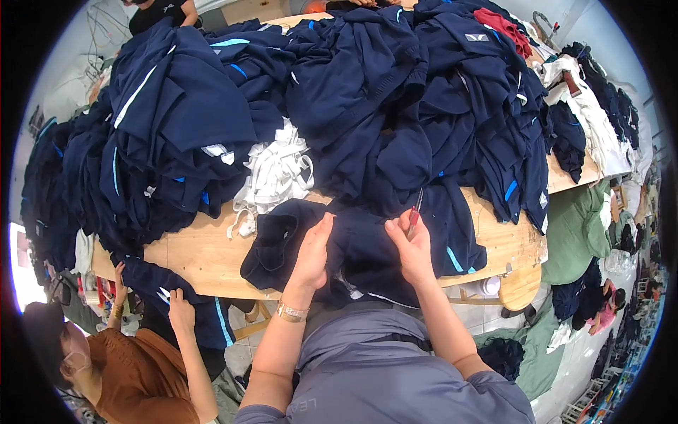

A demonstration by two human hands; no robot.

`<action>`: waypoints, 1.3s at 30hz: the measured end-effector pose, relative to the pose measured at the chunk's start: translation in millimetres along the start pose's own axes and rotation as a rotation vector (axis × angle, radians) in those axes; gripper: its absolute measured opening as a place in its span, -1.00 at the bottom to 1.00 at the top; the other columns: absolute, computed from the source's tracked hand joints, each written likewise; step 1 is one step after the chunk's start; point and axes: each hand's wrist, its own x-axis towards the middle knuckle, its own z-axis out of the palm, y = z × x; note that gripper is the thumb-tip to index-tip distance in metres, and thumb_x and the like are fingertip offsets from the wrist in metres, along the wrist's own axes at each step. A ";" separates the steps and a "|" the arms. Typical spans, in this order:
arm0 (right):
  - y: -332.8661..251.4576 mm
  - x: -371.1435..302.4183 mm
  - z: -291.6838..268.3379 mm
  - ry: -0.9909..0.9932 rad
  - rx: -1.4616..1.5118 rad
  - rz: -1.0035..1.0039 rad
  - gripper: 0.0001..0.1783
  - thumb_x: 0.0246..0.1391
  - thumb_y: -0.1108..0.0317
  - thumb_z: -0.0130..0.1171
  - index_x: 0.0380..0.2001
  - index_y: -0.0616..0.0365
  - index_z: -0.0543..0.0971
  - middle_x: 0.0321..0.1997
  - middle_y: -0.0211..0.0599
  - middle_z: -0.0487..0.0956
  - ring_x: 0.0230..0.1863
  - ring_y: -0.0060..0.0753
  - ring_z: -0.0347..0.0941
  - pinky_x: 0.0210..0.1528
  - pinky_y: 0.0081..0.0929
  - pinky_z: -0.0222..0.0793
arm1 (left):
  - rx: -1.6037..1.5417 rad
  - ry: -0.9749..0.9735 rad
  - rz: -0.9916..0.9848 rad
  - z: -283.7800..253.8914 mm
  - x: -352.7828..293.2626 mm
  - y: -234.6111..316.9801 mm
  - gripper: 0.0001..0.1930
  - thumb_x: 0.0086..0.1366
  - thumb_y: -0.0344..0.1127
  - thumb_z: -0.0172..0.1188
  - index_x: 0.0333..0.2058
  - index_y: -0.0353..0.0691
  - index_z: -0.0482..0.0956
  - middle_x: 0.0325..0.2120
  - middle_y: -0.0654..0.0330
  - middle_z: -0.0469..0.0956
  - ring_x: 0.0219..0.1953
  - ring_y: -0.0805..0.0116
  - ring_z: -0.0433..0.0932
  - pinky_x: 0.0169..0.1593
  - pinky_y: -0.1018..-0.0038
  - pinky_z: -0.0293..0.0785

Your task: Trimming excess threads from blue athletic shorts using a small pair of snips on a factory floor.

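My right hand (415, 247) is closed around a pair of red-handled thread snips (414, 219), their thin metal points directed away from me. My left hand (316, 251) is held upright with its fingers stretched out and nothing in it. Between and beneath both hands, a dark navy garment (364, 244) lies at the table's near edge. It has light blue stripes at its right end and a bit of white near its front edge. Whether either hand touches the cloth is hard to tell.
Large heaps of navy garments (360, 92) cover the far side of the wooden table (201, 251). A tangle of white strips (277, 173) lies left of centre. At the lower left, a co-worker in a brown shirt (145, 374) handles another navy garment. Green cloth (575, 226) hangs at right.
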 end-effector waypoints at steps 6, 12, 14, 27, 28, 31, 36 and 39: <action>-0.6 3.6 -0.8 0.065 -0.476 -0.367 -0.77 0.09 0.37 0.14 -0.45 0.18 0.29 -0.57 -0.50 0.31 -0.52 -0.69 0.16 -0.44 -0.67 0.15 | 0.109 0.038 -0.084 8.3 -3.9 9.2 -0.73 0.30 -0.16 0.07 -0.25 -0.27 0.48 -0.27 0.31 0.50 -0.21 0.63 0.41 -0.06 0.64 0.30; -26.1 -7.0 -15.9 -0.180 -0.743 -0.248 -0.67 0.06 0.20 0.17 -0.49 0.19 0.30 -0.66 -0.37 0.31 -0.60 -0.56 0.18 -0.53 -0.58 0.16 | 0.084 0.021 -0.048 8.1 -6.9 14.1 -0.80 0.24 -0.27 0.17 -0.27 -0.29 0.48 -0.36 0.32 0.52 -0.31 0.63 0.43 -0.17 0.67 0.34; -29.8 -9.6 -14.6 -0.319 -0.982 -0.331 -0.62 0.01 0.12 0.20 -0.55 0.16 0.31 -0.73 -0.26 0.30 -0.70 -0.28 0.23 -0.59 -0.49 0.17 | 0.144 0.043 0.000 9.2 -7.9 15.7 -0.80 0.25 -0.28 0.16 -0.28 -0.30 0.47 -0.37 0.32 0.51 -0.32 0.63 0.42 -0.19 0.67 0.34; -42.2 -9.2 -10.8 -0.464 -1.251 -0.440 -0.56 0.03 0.01 0.12 -0.60 0.15 0.30 -0.65 -0.28 0.40 -0.62 -0.15 0.38 -0.58 -0.35 0.19 | 0.517 0.060 0.164 17.2 -12.2 23.0 -0.58 0.22 -0.18 0.19 -0.19 -0.51 0.41 -0.34 0.18 0.51 -0.27 0.53 0.40 -0.10 0.59 0.32; -42.7 -8.9 -10.4 -0.465 -1.250 -0.441 -0.56 0.03 0.01 0.12 -0.60 0.15 0.30 -0.65 -0.28 0.40 -0.62 -0.15 0.38 -0.58 -0.35 0.19 | 0.566 0.069 0.181 17.8 -12.7 23.4 -0.57 0.22 -0.18 0.19 -0.19 -0.51 0.41 -0.34 0.18 0.51 -0.26 0.53 0.39 -0.10 0.59 0.32; -44.7 -8.3 -9.8 -0.484 -1.266 -0.456 -0.56 0.04 0.00 0.11 -0.60 0.15 0.30 -0.66 -0.28 0.40 -0.61 -0.14 0.38 -0.58 -0.35 0.19 | 0.612 0.075 0.202 17.2 -12.1 21.9 -0.58 0.22 -0.18 0.19 -0.19 -0.52 0.41 -0.33 0.17 0.51 -0.25 0.53 0.39 -0.09 0.59 0.32; -44.8 -9.4 -11.4 -0.373 -1.212 -0.474 -0.65 -0.05 0.16 0.23 -0.59 0.17 0.36 -0.70 -0.21 0.38 -0.65 -0.13 0.35 -0.58 -0.39 0.21 | 0.456 0.075 0.153 18.4 -10.6 21.6 -0.63 0.24 -0.21 0.17 -0.21 -0.49 0.41 -0.33 0.21 0.50 -0.26 0.56 0.39 -0.12 0.62 0.32; -41.6 -10.0 -11.2 -0.346 -1.226 -0.559 -0.66 -0.08 0.18 0.26 -0.59 0.17 0.37 -0.72 -0.22 0.37 -0.68 -0.18 0.35 -0.59 -0.43 0.22 | 0.316 0.085 0.107 18.7 -10.5 22.3 -0.71 0.26 -0.23 0.15 -0.26 -0.41 0.43 -0.38 0.28 0.49 -0.33 0.61 0.37 -0.20 0.67 0.31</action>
